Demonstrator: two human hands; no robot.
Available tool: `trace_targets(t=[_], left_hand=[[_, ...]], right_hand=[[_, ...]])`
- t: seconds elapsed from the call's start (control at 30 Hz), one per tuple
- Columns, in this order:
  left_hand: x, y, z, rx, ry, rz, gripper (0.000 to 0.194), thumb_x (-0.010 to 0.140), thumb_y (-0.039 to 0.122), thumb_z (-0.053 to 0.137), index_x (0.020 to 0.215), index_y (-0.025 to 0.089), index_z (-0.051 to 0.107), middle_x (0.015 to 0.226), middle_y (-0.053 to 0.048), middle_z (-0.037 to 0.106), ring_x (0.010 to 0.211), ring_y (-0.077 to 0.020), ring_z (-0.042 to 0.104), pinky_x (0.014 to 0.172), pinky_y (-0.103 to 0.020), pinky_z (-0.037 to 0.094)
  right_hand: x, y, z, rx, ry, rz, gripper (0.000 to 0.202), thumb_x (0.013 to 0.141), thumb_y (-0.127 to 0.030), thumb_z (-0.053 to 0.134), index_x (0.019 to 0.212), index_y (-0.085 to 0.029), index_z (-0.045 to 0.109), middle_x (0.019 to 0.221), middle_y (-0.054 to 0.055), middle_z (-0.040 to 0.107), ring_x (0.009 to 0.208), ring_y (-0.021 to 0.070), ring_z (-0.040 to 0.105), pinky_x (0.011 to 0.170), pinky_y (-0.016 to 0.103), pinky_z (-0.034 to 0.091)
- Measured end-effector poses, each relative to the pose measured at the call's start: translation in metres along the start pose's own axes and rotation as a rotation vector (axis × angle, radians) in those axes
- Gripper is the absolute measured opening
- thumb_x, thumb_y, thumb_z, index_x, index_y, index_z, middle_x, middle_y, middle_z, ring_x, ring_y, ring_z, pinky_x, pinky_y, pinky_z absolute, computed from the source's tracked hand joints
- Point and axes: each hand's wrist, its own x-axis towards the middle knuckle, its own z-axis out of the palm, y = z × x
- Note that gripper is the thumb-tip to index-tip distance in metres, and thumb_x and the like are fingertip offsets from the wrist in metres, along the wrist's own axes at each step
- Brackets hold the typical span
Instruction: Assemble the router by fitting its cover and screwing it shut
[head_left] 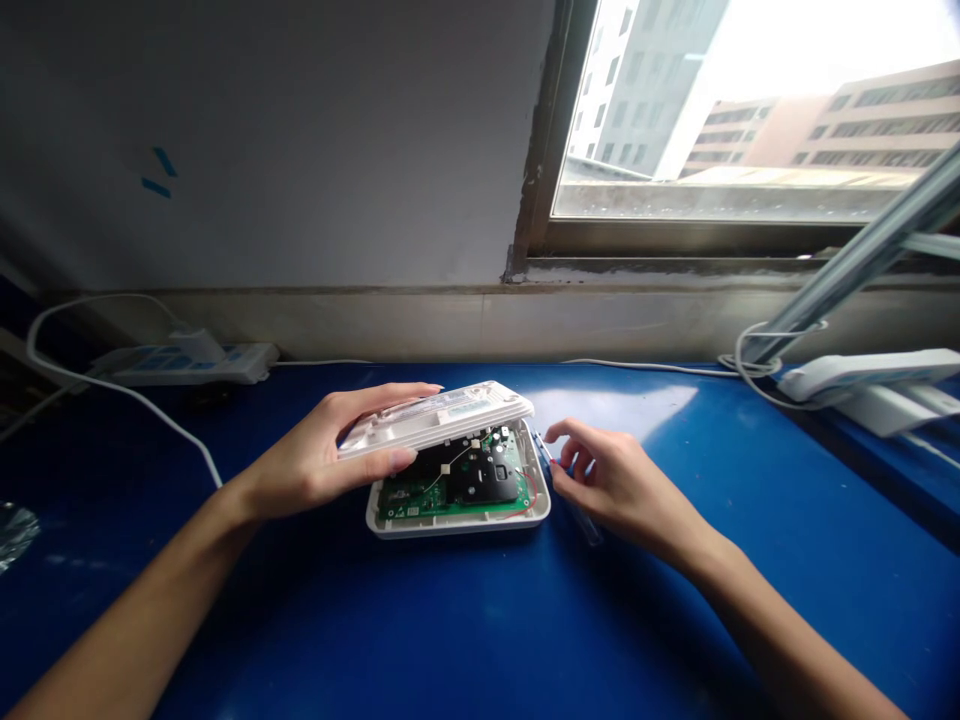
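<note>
Fingers of the left hand (pixel 319 465) grasped a white plastic lid (pixel 427 428), tilted above a white, rounded rectangular plastic tray (pixel 457 526) at centre frame. Whether the right hand (pixel 611 475) pinched the slim white piece (pixel 543 446) could not be told. Probably light and stiff, the lid suited rim holds; the green circuit board (pixel 420 506) was likely fragile. The lid's pale label (pixel 463 409) was illegible.

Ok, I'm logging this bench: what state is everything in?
White cover: tilted, held by left hand
White casing: open
Circuit board: exposed, partly hidden by the cover
Slim object: at fingertips of the right hand, grip unclear
Left power strip: adapter plugged in
Right power strip: adapters seemingly plugged in
Window: open or shut unclear
</note>
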Motion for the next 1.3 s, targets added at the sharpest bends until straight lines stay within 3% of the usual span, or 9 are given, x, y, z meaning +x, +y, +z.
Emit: trace_targets(t=[0.13, 0.47, 0.7, 0.87, 1.07, 1.2, 1.3], left_hand=[[-0.001, 0.004, 0.002, 0.013, -0.007, -0.008, 0.054, 0.091, 0.045, 0.073, 0.142, 0.028, 0.066, 0.145, -0.007, 0.068, 0.127, -0.0352, 0.067, 0.103, -0.042, 0.058], [-0.002, 0.003, 0.005, 0.079, 0.009, 0.005, 0.050, 0.091, 0.041, 0.075, 0.138, 0.027, 0.068, 0.143, -0.007, 0.069, 0.128, -0.0332, 0.066, 0.103, -0.040, 0.058], [-0.002, 0.004, 0.007, 0.037, -0.011, 0.000, 0.051, 0.092, 0.041, 0.074, 0.140, 0.028, 0.067, 0.142, -0.006, 0.069, 0.123, -0.0311, 0.069, 0.100, -0.038, 0.059], [-0.002, 0.004, 0.008, 0.025, -0.011, 0.004, 0.052, 0.091, 0.041, 0.075, 0.140, 0.027, 0.066, 0.141, -0.006, 0.070, 0.121, -0.0310, 0.070, 0.100, -0.038, 0.059], [-0.002, 0.005, 0.009, 0.016, -0.019, 0.011, 0.052, 0.090, 0.040, 0.076, 0.140, 0.029, 0.067, 0.144, -0.006, 0.069, 0.126, -0.0330, 0.068, 0.104, -0.042, 0.058], [0.000, 0.006, 0.008, -0.018, -0.024, -0.016, 0.049, 0.092, 0.042, 0.074, 0.139, 0.030, 0.068, 0.142, -0.005, 0.070, 0.123, -0.0317, 0.070, 0.101, -0.040, 0.060], [0.004, 0.005, 0.004, -0.037, -0.022, -0.040, 0.045, 0.094, 0.044, 0.073, 0.137, 0.031, 0.070, 0.142, -0.004, 0.071, 0.124, -0.0317, 0.070, 0.104, -0.041, 0.059]], right_hand=[[-0.001, 0.002, -0.002, -0.026, -0.011, -0.010, 0.019, 0.087, -0.029, 0.068, 0.105, -0.023, 0.066, 0.084, 0.002, 0.071, 0.059, 0.0136, 0.060, 0.057, 0.026, 0.049], [-0.002, 0.001, -0.007, -0.013, -0.017, 0.041, 0.013, 0.084, -0.023, 0.064, 0.096, -0.022, 0.068, 0.076, -0.001, 0.067, 0.061, 0.0138, 0.058, 0.059, 0.026, 0.049], [-0.001, 0.003, -0.010, -0.096, -0.042, 0.028, 0.038, 0.084, -0.018, 0.060, 0.121, -0.021, 0.070, 0.089, 0.003, 0.068, 0.061, 0.0140, 0.060, 0.060, 0.027, 0.049], [-0.002, 0.005, -0.009, -0.141, -0.044, -0.013, 0.042, 0.084, -0.017, 0.061, 0.125, -0.020, 0.070, 0.092, 0.005, 0.068, 0.067, 0.0161, 0.064, 0.060, 0.026, 0.049], [-0.003, 0.006, -0.007, -0.111, -0.058, -0.032, 0.044, 0.089, -0.022, 0.063, 0.133, -0.023, 0.065, 0.096, 0.004, 0.068, 0.068, 0.0157, 0.064, 0.060, 0.026, 0.050], [-0.002, 0.007, -0.008, -0.102, -0.079, -0.029, 0.039, 0.093, -0.031, 0.066, 0.131, -0.025, 0.064, 0.088, 0.002, 0.067, 0.064, 0.0149, 0.061, 0.060, 0.028, 0.051], [-0.001, 0.005, -0.013, -0.105, 0.004, -0.081, 0.041, 0.094, -0.038, 0.069, 0.133, -0.026, 0.064, 0.092, 0.003, 0.067, 0.068, 0.0158, 0.061, 0.064, 0.030, 0.054]])
